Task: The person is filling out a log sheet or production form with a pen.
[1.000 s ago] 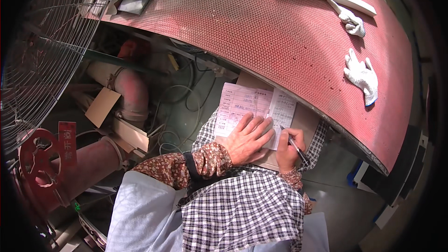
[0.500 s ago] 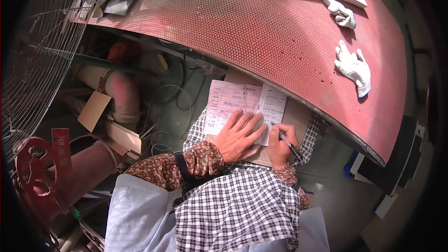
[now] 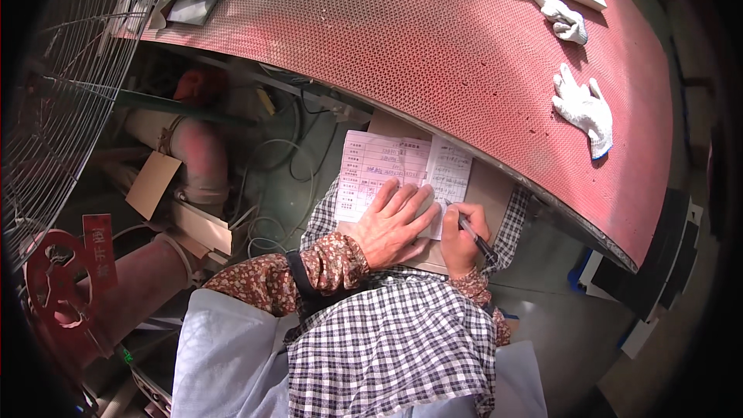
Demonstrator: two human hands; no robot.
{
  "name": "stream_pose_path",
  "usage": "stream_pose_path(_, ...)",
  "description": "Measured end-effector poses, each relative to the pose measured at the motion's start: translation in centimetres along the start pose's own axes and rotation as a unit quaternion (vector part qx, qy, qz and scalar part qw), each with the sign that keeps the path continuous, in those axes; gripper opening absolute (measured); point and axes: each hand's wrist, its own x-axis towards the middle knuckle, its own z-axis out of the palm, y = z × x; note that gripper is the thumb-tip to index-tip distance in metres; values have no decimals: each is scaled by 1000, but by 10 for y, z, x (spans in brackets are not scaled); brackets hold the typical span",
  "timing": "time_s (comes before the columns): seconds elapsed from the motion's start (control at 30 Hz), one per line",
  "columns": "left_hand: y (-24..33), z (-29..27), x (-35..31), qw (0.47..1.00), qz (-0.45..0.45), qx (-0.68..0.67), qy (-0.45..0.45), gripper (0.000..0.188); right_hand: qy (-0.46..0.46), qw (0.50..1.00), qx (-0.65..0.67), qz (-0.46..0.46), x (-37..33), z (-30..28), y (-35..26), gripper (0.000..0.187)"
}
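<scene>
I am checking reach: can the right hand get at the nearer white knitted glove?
Probably yes: the white knitted glove lies uncovered on the red textured tabletop, though the right hand holds a slim dark pen.

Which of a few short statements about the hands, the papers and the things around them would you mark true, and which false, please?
1. The right hand holds a pen. True.
2. The left hand is raised in the air. False: it rests on the papers.
3. Two white gloves lie on the red tabletop. True.
4. The wire cage is on the right side of the view. False: it is on the left.
5. A black-and-white checked cloth covers part of the lap. True.
6. Both hands wear gloves. False: both are bare.
</scene>
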Motion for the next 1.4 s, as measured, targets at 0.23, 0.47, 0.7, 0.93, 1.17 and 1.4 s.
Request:
stream_pose_path(0.23, 0, 3, 0, 1000, 2, 1, 12, 74, 0, 1000, 3, -4, 1, 1, 2, 13)
stream_pose_path(0.47, 0, 4, 0, 1000, 1, 3, 16, 74, -1, 1000, 0, -7, 0, 1, 3, 13)
stream_pose_path(0.7, 0, 4, 0, 1000, 3, 6, 15, 75, -4, 1000, -3, -11, 1, 1, 2, 12)
stream_pose_path(0.93, -1, 4, -1, 1000, 2, 4, 5, 76, -12, 1000, -11, -12, 2, 0, 1, 12)
stream_pose_path(1.17, -1, 3, 0, 1000, 3, -2, 8, 77, -16, 1000, -11, -7, 1, -1, 2, 13)
stream_pose_path(1.4, -1, 3, 0, 1000, 4, -10, 12, 77, -14, 1000, -8, -14, 2, 0, 1, 12)
